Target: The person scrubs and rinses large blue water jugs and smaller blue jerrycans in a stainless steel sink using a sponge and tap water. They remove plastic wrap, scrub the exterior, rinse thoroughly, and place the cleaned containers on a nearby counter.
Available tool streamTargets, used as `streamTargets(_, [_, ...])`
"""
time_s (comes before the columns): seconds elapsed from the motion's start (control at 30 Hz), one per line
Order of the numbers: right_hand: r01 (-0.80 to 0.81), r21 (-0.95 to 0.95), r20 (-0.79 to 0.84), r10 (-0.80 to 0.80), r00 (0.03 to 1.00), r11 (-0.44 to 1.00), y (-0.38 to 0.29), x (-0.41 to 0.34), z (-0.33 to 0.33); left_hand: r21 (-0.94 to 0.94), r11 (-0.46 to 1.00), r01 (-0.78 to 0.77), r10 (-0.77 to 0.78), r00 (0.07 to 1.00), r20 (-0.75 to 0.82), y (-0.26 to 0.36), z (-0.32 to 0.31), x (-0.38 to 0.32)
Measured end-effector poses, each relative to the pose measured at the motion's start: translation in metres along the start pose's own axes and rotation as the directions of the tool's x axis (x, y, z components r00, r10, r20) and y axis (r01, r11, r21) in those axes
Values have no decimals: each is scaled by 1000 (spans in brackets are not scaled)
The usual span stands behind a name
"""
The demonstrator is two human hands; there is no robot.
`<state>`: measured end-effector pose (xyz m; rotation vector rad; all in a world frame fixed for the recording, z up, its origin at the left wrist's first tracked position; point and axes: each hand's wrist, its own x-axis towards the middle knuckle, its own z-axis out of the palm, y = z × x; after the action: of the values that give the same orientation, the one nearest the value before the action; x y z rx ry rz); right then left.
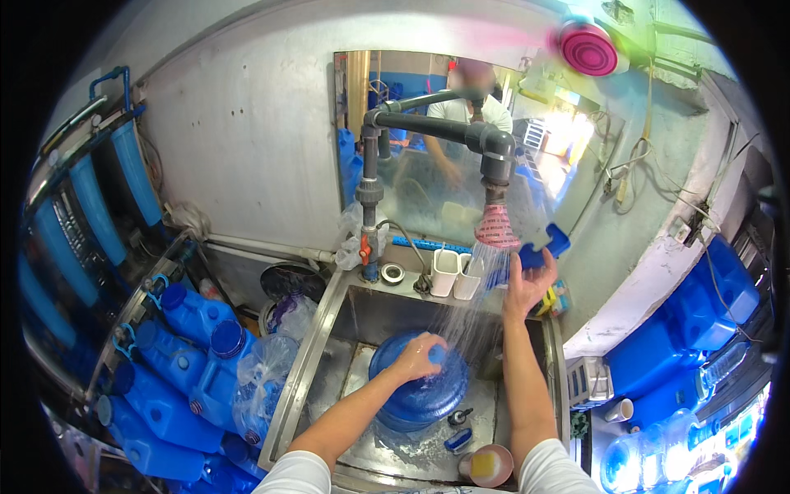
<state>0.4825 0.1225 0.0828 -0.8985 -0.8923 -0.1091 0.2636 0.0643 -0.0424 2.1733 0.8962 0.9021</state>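
Observation:
A round blue plastic water jug (419, 395) stands in the stainless steel sink (345, 457), wet and foamy. My left hand (419, 358) grips it at the neck, the fingers curled around the mouth. Raised beside the falling water, my right hand (529, 285) has its fingers around a blue hooked plastic piece (546, 246), whose lower part is partly hidden by the hand. Water sprays from a shower-like outlet (497, 226), wrapped in pink printed film, down toward the jug. That outlet hangs from a dark grey pipe (426, 123).
A blue scrub brush (458, 439), a small dark fitting (460, 417) and a pink bowl with a yellow sponge (494, 463) lie near the sink's front. White containers (444, 273) and a red-handled valve (365, 248) line its back. Blue jugs (166, 395) crowd the left; more containers (654, 346) stand right.

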Motion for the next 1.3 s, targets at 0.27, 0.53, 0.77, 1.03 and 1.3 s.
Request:
streamTargets(0.27, [-896, -17, 550, 753, 362, 443, -79, -86, -23, -35, 949, 313, -280, 789, -547, 23, 47, 4])
streamTargets(0.53, [-399, -398, 775, 535, 336, 826, -102, -92, -96, -698, 624, 352, -627, 758, -179, -8, 44, 17])
streamTargets(0.77, [226, -572, 776, 430, 462, 789, -84, -177, -119, -807, 574, 142, -529, 816, -233, -14, 58, 20])
streamTargets(1.03, [95, -635, 719, 542, 435, 767, -86, -172, -80, -482, 869, 109, -430, 649, -628, -1, 64, 20])
streamTargets(1.3, [-111, -631, 767, 639, 65, 768, -98, -95, -70, -428, 900, 75, -360, 681, -637, 9, 69, 11])
